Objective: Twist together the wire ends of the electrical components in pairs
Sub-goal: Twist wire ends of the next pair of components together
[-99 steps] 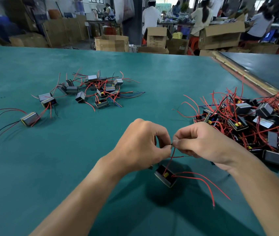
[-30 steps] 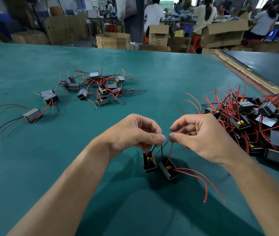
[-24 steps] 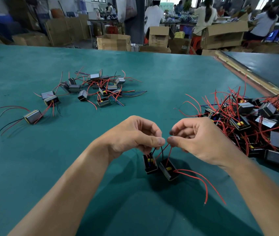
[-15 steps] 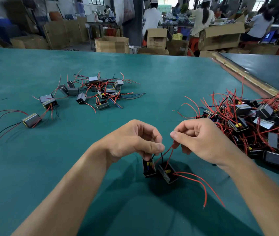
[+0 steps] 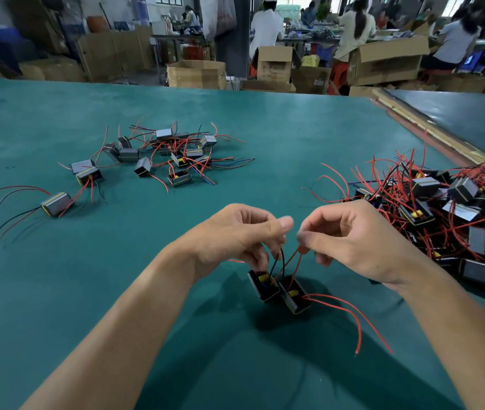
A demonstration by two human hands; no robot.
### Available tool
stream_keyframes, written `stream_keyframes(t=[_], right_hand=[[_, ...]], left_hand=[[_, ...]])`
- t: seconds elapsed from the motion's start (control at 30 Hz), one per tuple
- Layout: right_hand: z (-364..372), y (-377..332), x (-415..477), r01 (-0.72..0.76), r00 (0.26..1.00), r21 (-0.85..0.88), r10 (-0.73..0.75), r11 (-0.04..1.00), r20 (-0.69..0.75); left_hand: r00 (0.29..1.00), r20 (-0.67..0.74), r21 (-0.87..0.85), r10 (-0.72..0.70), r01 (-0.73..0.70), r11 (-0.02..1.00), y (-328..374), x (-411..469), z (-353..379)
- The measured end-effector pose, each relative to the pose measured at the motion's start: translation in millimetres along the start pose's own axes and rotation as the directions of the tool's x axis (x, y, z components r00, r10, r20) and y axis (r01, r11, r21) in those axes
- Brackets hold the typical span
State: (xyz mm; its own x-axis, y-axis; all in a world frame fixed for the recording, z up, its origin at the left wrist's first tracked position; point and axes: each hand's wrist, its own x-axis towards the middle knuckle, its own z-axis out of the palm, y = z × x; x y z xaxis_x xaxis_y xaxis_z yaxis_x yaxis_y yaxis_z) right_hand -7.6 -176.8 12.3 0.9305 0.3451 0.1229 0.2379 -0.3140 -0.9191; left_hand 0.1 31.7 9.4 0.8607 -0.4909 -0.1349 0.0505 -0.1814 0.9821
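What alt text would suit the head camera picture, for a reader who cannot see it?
A left hand and a right hand pinch the wires of a pair of black components over a green table. A tangled heap of red-wired components lies at the right, a smaller scattered group farther left.

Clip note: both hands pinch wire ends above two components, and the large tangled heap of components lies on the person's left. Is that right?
Not quite. The head view shows the large tangled heap on the person's right. The left hand and right hand do pinch wire ends above the two components.
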Motion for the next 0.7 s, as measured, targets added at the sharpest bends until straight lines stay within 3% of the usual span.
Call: stream_keyframes(t=[0.07, 0.23, 0.7], right_hand=[[-0.2, 0.2, 0.1, 0.002, 1.0, -0.005, -0.002, 1.0, 0.0], [1.5, 1.8, 1.1, 0.038, 0.999, -0.017, -0.038, 0.999, -0.005], [-0.5, 6.3, 4.1, -0.009, 0.999, 0.023, 0.01, 1.0, -0.038]], left_hand=[[0.998, -0.063, 0.022, 0.002, 0.0, 1.0, -3.0, 3.5, 1.1], [1.0, -0.001, 0.117, -0.027, 0.027, 0.993, -8.6, 4.0, 4.5], [0.996, -0.078, 0.01, 0.036, -0.035, 0.999, -7.4, 6.0, 2.1]])
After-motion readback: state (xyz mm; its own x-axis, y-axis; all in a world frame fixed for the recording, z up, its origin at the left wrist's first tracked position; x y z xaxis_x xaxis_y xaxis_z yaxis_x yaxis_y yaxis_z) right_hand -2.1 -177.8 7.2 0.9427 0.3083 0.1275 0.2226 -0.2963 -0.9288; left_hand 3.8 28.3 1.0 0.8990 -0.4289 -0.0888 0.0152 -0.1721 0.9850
